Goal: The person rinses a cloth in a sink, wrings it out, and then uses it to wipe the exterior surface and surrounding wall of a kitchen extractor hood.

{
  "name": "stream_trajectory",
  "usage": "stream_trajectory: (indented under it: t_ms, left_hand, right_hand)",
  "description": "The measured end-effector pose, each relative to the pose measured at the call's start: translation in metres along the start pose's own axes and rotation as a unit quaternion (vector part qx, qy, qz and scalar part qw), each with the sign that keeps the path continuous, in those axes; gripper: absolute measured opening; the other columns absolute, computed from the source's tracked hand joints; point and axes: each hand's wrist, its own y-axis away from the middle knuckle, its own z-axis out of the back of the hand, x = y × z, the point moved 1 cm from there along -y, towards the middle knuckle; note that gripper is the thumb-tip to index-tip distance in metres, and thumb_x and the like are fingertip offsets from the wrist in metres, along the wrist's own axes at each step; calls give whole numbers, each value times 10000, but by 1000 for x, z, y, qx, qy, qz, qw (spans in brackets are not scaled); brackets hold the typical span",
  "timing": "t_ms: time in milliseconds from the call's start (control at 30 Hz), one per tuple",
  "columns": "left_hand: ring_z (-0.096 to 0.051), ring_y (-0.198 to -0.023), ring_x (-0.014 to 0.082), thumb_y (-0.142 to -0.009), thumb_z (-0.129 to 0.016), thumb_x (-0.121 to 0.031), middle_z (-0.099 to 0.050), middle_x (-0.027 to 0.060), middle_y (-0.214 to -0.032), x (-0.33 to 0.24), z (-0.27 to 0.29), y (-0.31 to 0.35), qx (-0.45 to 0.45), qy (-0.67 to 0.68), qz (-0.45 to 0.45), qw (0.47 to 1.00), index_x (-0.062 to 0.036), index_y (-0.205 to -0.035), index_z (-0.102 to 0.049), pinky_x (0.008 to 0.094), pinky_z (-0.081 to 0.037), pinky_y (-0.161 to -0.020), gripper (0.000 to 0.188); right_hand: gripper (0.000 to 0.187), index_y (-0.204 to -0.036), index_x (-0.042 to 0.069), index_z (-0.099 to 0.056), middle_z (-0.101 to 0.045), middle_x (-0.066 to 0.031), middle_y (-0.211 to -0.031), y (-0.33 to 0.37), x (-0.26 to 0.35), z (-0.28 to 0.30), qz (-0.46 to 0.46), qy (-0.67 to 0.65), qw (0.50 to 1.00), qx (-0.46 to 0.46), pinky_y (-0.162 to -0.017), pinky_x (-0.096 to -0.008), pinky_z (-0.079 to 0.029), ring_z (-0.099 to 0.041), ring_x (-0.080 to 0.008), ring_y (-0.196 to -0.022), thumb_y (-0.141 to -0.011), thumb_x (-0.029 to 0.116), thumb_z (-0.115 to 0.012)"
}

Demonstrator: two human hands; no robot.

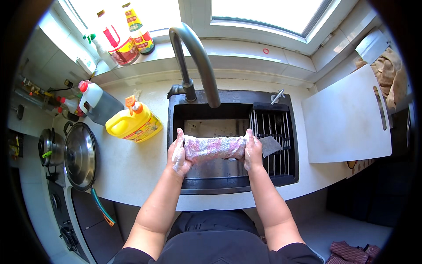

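Observation:
A pink, white and grey cloth [215, 148], folded into a thick band, is held level above the sink [233, 187]. My left hand [178, 154] grips its left end, thumb up, with whitish suds on the skin. Closed on the opposite end is my right hand [252, 152], also with its thumb on top. Behind the cloth, the grey curved faucet [200, 57] arches over the basin. A grey scouring pad [270, 145] lies on the rack [281, 165] just right of my right hand.
Left of the sink stand a yellow detergent jug [134, 124] and a jug of dark liquid [100, 105]. A lidded pan [81, 156] sits farther left. Bottles [121, 46] line the windowsill. A white cutting board [347, 119] stands at the right.

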Motion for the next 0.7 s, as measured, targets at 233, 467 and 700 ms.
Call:
stream_trajectory:
  t_ms: [233, 467, 700]
  left_hand:
    - [-579, -913, 261, -896, -439, -481, -606, 86, -908, 8, 1, 0, 70, 89, 79, 990, -76, -927, -562, 443, -452, -840, 424]
    - [-586, -846, 225, -853, -543, -443, -591, 89, -878, 37, -12, 9, 66, 56, 70, 994, -34, -945, -536, 360, -494, -771, 420]
    - [-564, -687, 138, -834, -614, -391, -553, 39, -763, 53, -3, 5, -2, -117, 52, 992, -57, -886, -501, 296, -497, -621, 357]
  right_hand:
    - [380, -961, 26, -567, -617, -86, -931, 33, 22, -16, -183, -201, 945, 180, -735, -322, -486, -597, -183, -840, -944, 374, -415]
    - [362, -817, 35, -619, -491, -143, -981, 76, -28, -60, 266, 252, 920, 141, -856, -365, -339, -427, -217, -948, -892, 379, -535]
    - [368, -749, 54, -548, -530, 3, -684, 46, -31, -52, -43, -69, 993, 81, -583, -244, -409, -480, -84, -618, -917, 379, -504]
